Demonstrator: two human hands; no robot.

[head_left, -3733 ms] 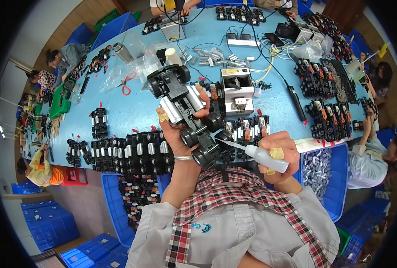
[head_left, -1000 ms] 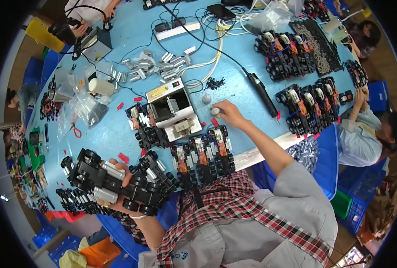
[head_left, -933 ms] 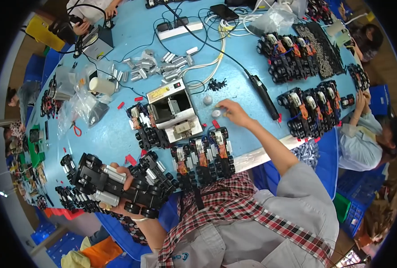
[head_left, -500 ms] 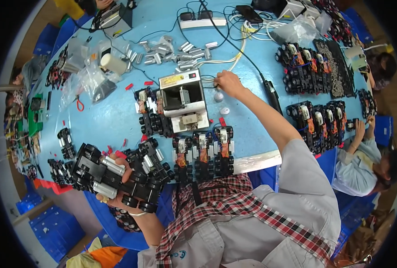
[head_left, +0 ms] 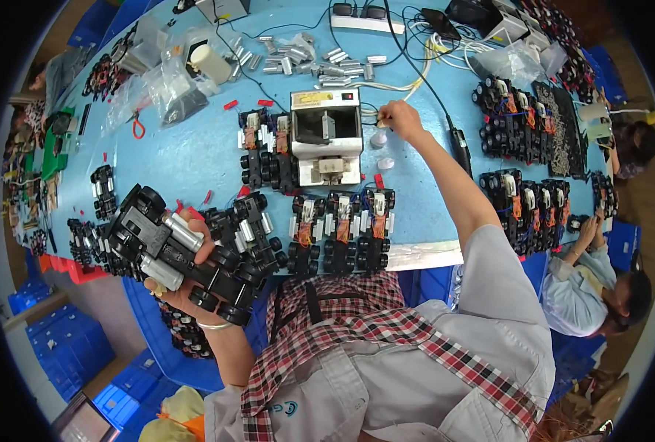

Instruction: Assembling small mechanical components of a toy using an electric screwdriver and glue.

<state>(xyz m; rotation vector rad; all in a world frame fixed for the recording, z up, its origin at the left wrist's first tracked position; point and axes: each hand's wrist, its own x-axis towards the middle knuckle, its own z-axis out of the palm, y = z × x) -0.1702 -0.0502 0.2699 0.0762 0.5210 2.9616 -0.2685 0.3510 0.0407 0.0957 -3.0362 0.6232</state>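
Observation:
A black toy car chassis point(head_left: 206, 276) with wheels and two silver cylinders is gripped in my left hand point(head_left: 184, 300), its underside facing up. My left thumb and fingers wrap round its edges, in front of the table's near edge. Across the table, my right hand point(head_left: 402, 120) has its fingers pinched together just above a small white bottle point(head_left: 379, 138). Whatever sits between those fingertips is too small to make out. A second small white piece point(head_left: 385, 163) lies nearer to me. Left of the bottle stands a white box-shaped machine point(head_left: 326, 151) with a dark open well.
Several car chassis point(head_left: 342, 232) line the near edge, with more point(head_left: 515, 121) at the right. Silver cylinders point(head_left: 320, 62) lie loose at the back, near a power strip point(head_left: 368, 23) and cables. A black cable point(head_left: 423, 77) crosses the table. Another person point(head_left: 589, 280) sits at the right.
The whole view has shifted, so the table things sit higher and further right. The chassis in my left hand is tilted more steeply. My right hand stays pinched by the bottle.

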